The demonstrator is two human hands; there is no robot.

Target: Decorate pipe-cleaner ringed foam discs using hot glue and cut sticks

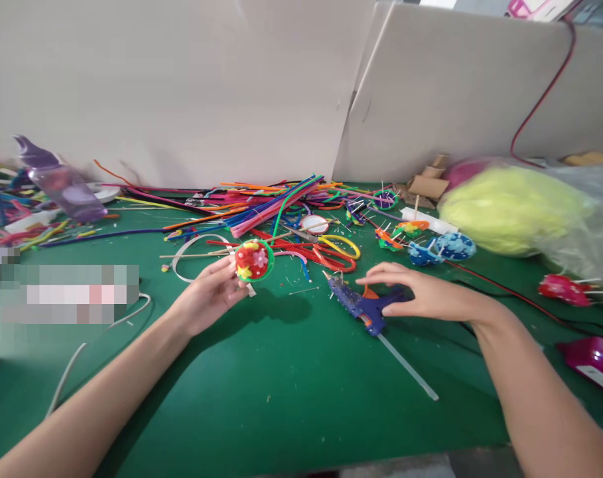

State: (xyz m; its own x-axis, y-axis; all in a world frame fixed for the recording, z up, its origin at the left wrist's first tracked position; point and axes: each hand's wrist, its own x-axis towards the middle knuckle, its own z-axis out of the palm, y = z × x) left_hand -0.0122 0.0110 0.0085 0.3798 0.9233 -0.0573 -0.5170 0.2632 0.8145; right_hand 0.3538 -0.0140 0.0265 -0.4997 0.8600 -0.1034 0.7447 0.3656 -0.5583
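Note:
My left hand grips a small round red decoration with a green rim, yellow and pink flower shapes and white dots. It is held up above the green table, its face toward me. My right hand is at the handle of a blue glue gun, thumb and fingers apart. Whether the fingers touch the handle I cannot tell. The gun lies on its side with its nozzle to the upper left, and a long clear glue stick sticks out of its back end.
Colourful pipe cleaners are heaped along the back, with scissors among them. Blue dotted decorations sit right of centre. A purple bottle leans at left. Plastic bags and a magenta box are at right. Cords cross the right side.

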